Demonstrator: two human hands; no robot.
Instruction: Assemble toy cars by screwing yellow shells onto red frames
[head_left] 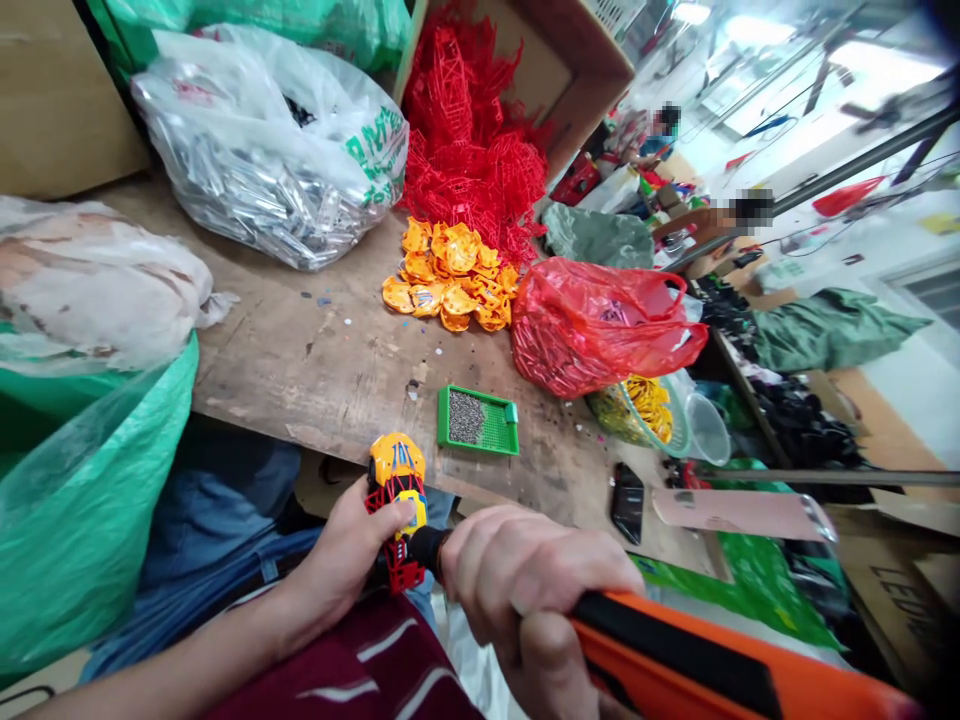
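Observation:
A toy car [397, 460] with an orange-yellow hood, red frame and yellow part is gripped by my left hand [349, 545], its thumb lying on the yellow part. My right hand [529, 570] is wrapped round an orange and black power screwdriver [697, 650]. The tool's dark tip meets the lower right side of the car; the exact contact spot is hidden. Just beyond the car, a green tray [501, 430] holds small grey screws [466, 417]. Farther back lies a pile of orange car shells [454, 272].
Behind the shells, red frames [472, 150] spill from a cardboard box [555, 75]. A bag of silvery parts [262, 160] stands back left. To the right are a red bag [600, 320], a basket of yellow parts [679, 425] and a black phone [627, 503]. People sit far right.

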